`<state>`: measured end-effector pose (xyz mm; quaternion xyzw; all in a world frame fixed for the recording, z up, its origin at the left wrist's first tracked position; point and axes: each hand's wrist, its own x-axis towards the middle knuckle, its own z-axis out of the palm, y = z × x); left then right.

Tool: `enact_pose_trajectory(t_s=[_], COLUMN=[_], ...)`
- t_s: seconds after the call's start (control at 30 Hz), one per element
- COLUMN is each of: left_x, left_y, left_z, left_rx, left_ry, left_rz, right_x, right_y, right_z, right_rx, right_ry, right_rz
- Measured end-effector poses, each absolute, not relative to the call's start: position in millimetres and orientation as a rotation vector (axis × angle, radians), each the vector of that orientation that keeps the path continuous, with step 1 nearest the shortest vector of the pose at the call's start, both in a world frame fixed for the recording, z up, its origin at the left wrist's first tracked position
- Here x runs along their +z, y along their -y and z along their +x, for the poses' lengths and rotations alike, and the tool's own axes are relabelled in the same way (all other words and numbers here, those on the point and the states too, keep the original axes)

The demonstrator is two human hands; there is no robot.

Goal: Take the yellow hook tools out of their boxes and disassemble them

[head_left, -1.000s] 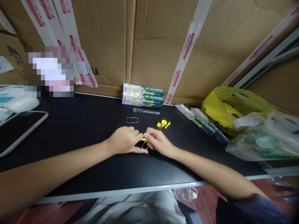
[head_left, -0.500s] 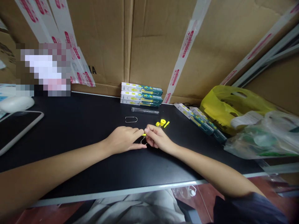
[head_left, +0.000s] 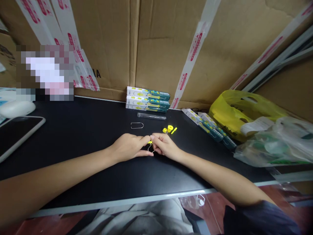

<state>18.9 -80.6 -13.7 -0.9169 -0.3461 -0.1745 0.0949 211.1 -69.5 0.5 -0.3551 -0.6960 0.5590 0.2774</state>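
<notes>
— Head view, looking down: what do you make out on that black table [head_left: 80, 143]?

— Both hands meet at its middle. The left hand [head_left: 129, 147] rests on the tabletop, fingers curled in, thumb and forefinger pinched on a thin bent wire clip [head_left: 149, 148] with a small yellow piece [head_left: 150, 142] at its top.

— And the other one?

— The right hand [head_left: 164, 145] comes in from the opposite side, fingers drawn close together, its fingertips pinching the same wire and yellow piece. The two hands touch at the fingertips. How much of the clip each has, I cannot tell; it is too small and mostly hidden.

— So where is the clip, relative to those stacked boxes [head_left: 148, 99] at the back?

— In front of the boxes, toward the near table edge, well apart from them. Just in front of the boxes lies a clear tube [head_left: 151, 116]. A second wire clip [head_left: 137, 125] lies loose between the tube and the left hand. A few small yellow parts [head_left: 169, 129] sit in front of the boxes too, slightly to their right, near the right hand.

— Anything else?

— To the right of the boxes, more flat packets [head_left: 210, 128] fan out, then a yellow bag [head_left: 242, 109] and a clear plastic bag [head_left: 274, 143]. Far left of the boxes, a tablet [head_left: 17, 133] and a white mouse [head_left: 16, 108]. Cardboard cartons [head_left: 158, 45] stand behind it all.
</notes>
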Motion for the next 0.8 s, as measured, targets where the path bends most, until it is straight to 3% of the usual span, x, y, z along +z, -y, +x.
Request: enact_pose_trajectory(t_s=[0.8], left_x=[-15.8], left_y=[87.0], left_z=[23.2], left_rx=[-0.580], left_ry=[1.051], left_rz=[-2.547], right_x=[-3.1], right_y=[70.4], right_z=[203.6], right_rx=[1.411], right_ry=[1.829], right_rz=[-1.056])
